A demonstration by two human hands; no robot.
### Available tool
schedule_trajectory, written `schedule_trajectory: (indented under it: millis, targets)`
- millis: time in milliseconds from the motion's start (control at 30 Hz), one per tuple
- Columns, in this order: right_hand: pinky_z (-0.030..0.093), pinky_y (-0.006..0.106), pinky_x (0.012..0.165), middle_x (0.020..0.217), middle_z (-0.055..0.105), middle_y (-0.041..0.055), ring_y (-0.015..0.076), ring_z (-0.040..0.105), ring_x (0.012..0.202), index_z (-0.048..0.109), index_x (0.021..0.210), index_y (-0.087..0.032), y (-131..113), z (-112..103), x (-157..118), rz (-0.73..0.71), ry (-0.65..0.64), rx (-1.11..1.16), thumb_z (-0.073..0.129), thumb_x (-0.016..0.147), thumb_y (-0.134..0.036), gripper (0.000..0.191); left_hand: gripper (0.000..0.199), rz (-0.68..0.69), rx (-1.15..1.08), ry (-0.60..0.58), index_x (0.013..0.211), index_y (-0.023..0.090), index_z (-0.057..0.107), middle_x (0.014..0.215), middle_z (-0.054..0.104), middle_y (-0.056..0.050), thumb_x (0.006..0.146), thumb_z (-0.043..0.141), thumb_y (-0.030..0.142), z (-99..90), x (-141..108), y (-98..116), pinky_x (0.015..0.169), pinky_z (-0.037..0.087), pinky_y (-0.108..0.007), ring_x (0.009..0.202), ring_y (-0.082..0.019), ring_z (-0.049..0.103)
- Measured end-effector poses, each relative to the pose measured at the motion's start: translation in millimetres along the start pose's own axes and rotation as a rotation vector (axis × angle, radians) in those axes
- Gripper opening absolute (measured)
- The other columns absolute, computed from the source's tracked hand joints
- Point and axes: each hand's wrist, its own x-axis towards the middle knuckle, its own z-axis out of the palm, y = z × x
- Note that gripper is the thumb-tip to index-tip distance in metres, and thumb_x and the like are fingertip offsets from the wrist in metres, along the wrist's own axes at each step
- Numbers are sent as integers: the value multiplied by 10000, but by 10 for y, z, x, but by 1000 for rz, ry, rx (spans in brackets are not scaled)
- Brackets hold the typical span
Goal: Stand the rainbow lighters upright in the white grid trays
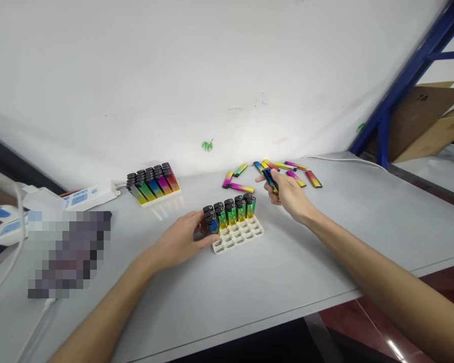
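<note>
A white slotted tray (pixel 237 237) sits on the table, its rear slots filled with upright green-yellow lighters (pixel 232 213) with black tops. At its left end stands a blue lighter (pixel 213 225) with others behind it. My left hand (pixel 179 237) is closed around that end, thumb low at the tray's front corner and fingers partly hidden behind the lighters. Above and right of the tray, my right hand (pixel 289 194) grips another blue lighter (pixel 269 180) between thumb and fingers. Several colourful loose lighters (pixel 242 187) lie flat near the wall, beyond my right hand.
A second tray (pixel 161 198) full of lighters stands back left. Further left are a white power strip (pixel 85 197), cables and a pixelated dark object (pixel 71 252). A white cable (pixel 348 160) runs along the wall to a blue metal frame (pixel 384 136) with cardboard (pixel 419 121) behind.
</note>
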Motion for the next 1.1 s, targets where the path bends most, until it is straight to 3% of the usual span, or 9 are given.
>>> schedule_trajectory:
  millis: [100, 167, 267, 367, 467, 600, 767, 1100]
  targets:
    - [390, 246, 457, 727, 535, -19, 119, 515, 554, 504, 941, -219, -5, 60, -43, -6, -42, 90, 502, 913, -626, 408, 345, 5, 4, 0, 808, 228, 514, 812, 631, -21, 843, 600, 560, 5, -1, -4, 615, 424, -320, 708, -201, 583]
    - [402, 248, 454, 715, 560, -38, 131, 534, 551, 446, 976, -253, -1, 83, -61, -8, -69, 118, 542, 893, -636, 403, 337, 4, -1, 2, 815, 227, 522, 817, 637, -24, 844, 600, 554, 6, -2, -9, 620, 428, -322, 712, -201, 584]
    - [269, 215, 411, 607, 444, -99, 91, 363, 442, 410, 947, -277, 12, 106, -68, 25, -87, 174, 616, 866, -605, 396, 337, 6, -9, 10, 819, 225, 536, 819, 644, -26, 839, 601, 555, 7, -1, -18, 619, 431, -324, 707, -199, 583]
    - [165, 228, 415, 549, 342, -91, 77, 236, 428, 500, 836, -234, 42, 115, -51, 93, -76, 232, 561, 866, -664, 435, 340, 7, -11, 15, 805, 225, 539, 810, 644, -25, 828, 609, 557, 6, 2, -22, 611, 428, -323, 695, -196, 583]
    - [163, 249, 414, 483, 298, -67, 77, 207, 409, 499, 623, -205, 76, 113, -23, 159, -47, 268, 433, 875, -736, 592, 333, 6, -10, 12, 804, 227, 536, 803, 642, -25, 830, 610, 550, 7, 4, -22, 607, 425, -322, 692, -197, 584]
    - [130, 251, 407, 436, 244, -62, 69, 158, 387, 398, 487, -207, 77, 117, -11, 235, -45, 321, 432, 906, -610, 582, 334, 7, -4, 6, 817, 228, 533, 802, 637, -24, 830, 613, 552, 7, 4, -15, 608, 423, -323, 702, -204, 587]
    - [122, 248, 391, 409, 246, -56, 72, 147, 368, 372, 468, -216, 60, 145, -22, 248, -34, 342, 400, 912, -480, 517, 350, 0, -5, 10, 792, 228, 532, 798, 639, -26, 824, 612, 568, 4, 2, 3, 609, 426, -329, 702, -211, 596]
    - [121, 243, 387, 439, 226, -66, 66, 144, 378, 359, 494, -215, 77, 159, -26, 280, -38, 341, 425, 880, -685, 612, 345, 4, 3, 17, 788, 232, 525, 791, 635, -24, 829, 606, 565, 9, -1, -6, 599, 421, -328, 689, -207, 590]
